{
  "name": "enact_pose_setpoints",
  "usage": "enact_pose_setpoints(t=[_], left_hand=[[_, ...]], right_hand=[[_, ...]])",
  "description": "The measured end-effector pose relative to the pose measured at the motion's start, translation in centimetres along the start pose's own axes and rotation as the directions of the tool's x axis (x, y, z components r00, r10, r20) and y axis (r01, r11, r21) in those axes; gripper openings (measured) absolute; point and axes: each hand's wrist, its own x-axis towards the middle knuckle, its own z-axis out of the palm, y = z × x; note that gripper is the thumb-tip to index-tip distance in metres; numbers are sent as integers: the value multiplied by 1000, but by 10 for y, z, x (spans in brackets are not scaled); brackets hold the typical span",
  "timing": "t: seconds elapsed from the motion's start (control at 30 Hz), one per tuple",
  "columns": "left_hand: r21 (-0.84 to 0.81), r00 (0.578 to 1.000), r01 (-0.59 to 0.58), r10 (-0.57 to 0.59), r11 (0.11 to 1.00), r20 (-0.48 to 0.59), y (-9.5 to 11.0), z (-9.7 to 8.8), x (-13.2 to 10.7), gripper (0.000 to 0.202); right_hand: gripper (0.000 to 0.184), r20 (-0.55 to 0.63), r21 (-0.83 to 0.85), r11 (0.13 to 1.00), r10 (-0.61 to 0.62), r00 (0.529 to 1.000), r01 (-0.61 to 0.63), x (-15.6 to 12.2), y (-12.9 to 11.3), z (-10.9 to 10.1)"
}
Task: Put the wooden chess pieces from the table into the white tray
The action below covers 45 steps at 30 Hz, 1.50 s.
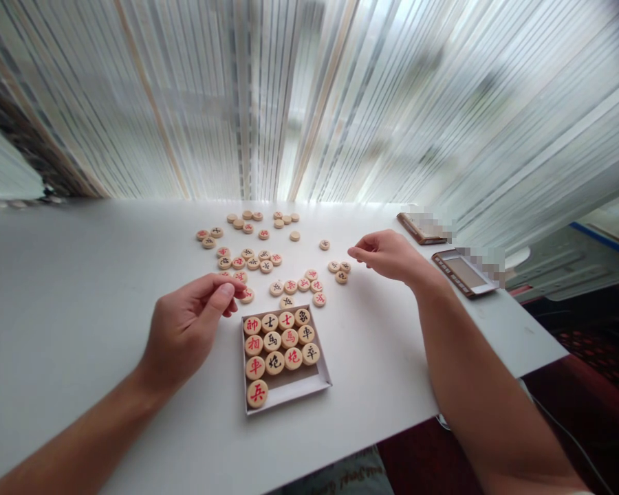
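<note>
A shallow white box (324, 375) near the table's front edge holds Chinese chess pieces in rows, with red and black characters facing up. A single red piece (257, 394) lies in its nearest row; the space beside it shows the box floor. My left hand (186, 323) hovers at the box's upper left, fingers curled and thumb against them; what they may hold is hidden. Just past its fingertips lies a loose red piece (246, 295). My right hand (386, 254) is over the table at right, thumb and index pinched, nothing showing between them. Black pieces (341, 277) lie to its left.
Loose chess pieces (252, 263) are scattered over the middle and back of the white table (108, 275). Two brown-edged packages (464, 271) lie at the right edge. String curtains (268, 103) hang along the back. A seat (572, 254) stands at right.
</note>
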Motion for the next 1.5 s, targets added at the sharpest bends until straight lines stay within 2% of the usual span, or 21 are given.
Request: enact_pose_setpoints(t=[0.1, 0.23, 0.4, 0.5, 0.63, 0.87, 1.07, 1.17, 1.33, 1.43, 1.5], left_hand=[[6, 1000, -1, 1, 1000, -1, 0, -1, 0, 30], [36, 1000, -18, 18, 999, -9, -1, -1, -1, 31], [78, 1000, -9, 9, 997, -2, -2, 1, -2, 31], [102, 1000, -3, 2, 995, 5, -2, 2, -2, 30], [117, 1000, -7, 6, 993, 12, -3, 3, -2, 29], [108, 1000, -8, 7, 994, 8, -1, 2, -4, 30], [121, 999, -31, 29, 992, 16, -1, 2, -6, 31], [106, 999, -43, 41, 993, 19, 0, 2, -7, 29], [55, 997, -62, 60, 997, 42, 3, 5, -10, 26], [1, 996, -57, 57, 998, 65, 4, 7, -12, 24], [-36, 995, -44, 47, 998, 83, 4, 9, -13, 23]], right_hand=[[21, 77, -5, 996, -88, 993, 89, 5, 6, -5], [27, 164, 46, 976, -216, 963, 211, 11, 17, 2], [31, 145, 142, 949, -300, 943, 280, 14, 37, 20], [33, 76, 180, 939, -309, 948, 292, 12, 40, 31], [35, -1, 216, 925, -320, 947, 313, 6, 29, 44], [27, -44, 282, 914, -292, 955, 293, 0, 18, 53], [26, -46, 409, 879, -247, 968, 244, 0, 16, 55], [31, -102, 499, 834, -215, 971, 237, -2, 14, 53], [45, -147, 696, 686, -157, 977, 215, -14, 0, 51], [43, -109, 779, 598, -166, 980, 188, -27, -21, 52], [38, -22, 846, 518, -206, 978, 128, -37, -39, 53]])
